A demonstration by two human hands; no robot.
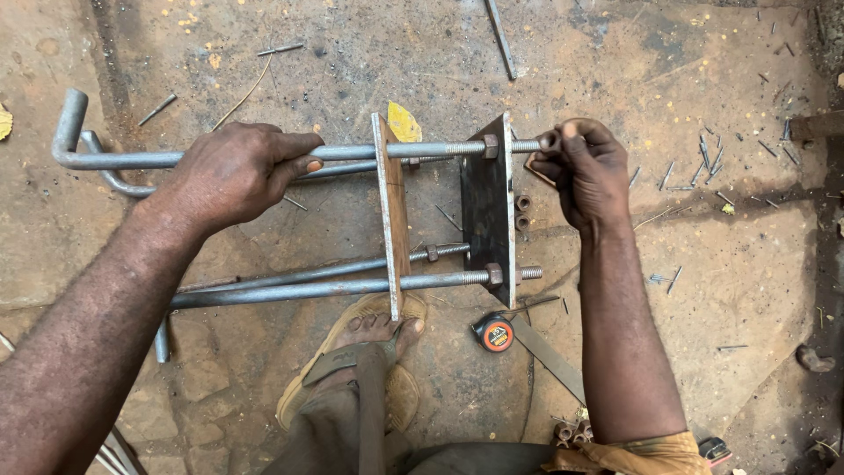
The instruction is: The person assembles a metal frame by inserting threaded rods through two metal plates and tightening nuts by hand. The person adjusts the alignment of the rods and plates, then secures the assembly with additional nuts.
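While both hands grip it, the top rod [352, 151] lies level, its long axis running left to right.

Head view: the left hand [233, 171] is wrapped shut around the rod's smooth shank. Left of that grip the rod ends in a hook [70, 123] turned upward in the picture. Right of it the rod passes through a rusty plate [389, 215] and then a dark plate [488, 211], both standing on edge, with a nut [490, 145] seated against the dark plate. The threaded tip points right, where the right hand [585, 167] has its fingertips pinched together on a small nut [549, 141] at the rod's end. Below the grips, further rods [308, 286] run parallel through the same plates. Two loose nuts [522, 211] lie just below the right hand, and a tape measure [495, 334] lies lower, beside a sandalled foot [369, 352].
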